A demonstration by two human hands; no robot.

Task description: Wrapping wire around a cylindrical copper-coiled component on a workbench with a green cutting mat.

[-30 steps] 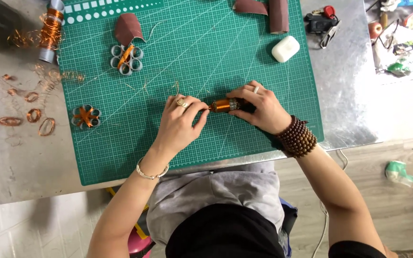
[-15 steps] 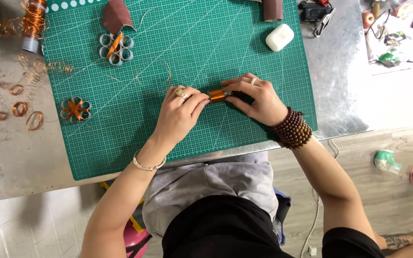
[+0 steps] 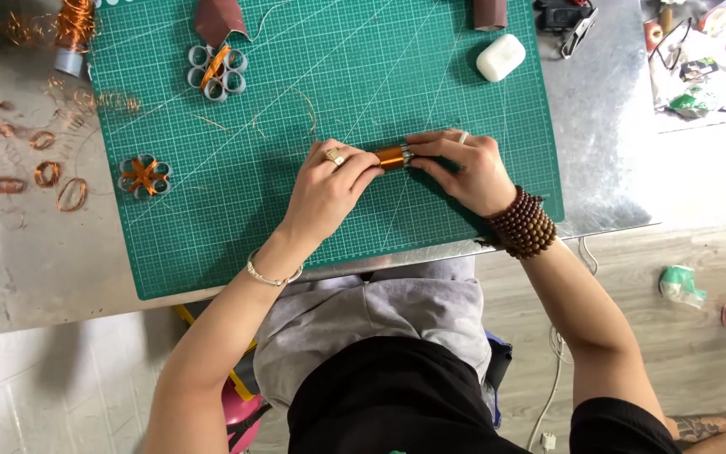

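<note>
Copper-wound spool (lying sideways) sits between both hands, left fingers and right fingers pinching its ends.

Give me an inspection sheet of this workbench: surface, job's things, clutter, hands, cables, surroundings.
Surface: green cutting mat with a grid, lying on a grey metal table.
Job's things: small copper-wound cylinder held between both hands over the mat; thin loose wire curls on the mat behind it.
Clutter: two ring-cluster pieces with copper wire, copper wire loops on the table, a wire spool, a white oval case, brown rolls at the mat's far edge.
Hands: left hand and right hand each grip one end of the cylinder.
Cables: white cord hanging to the floor.
Surroundings: wood-look floor, small green and pink items on it.
</note>
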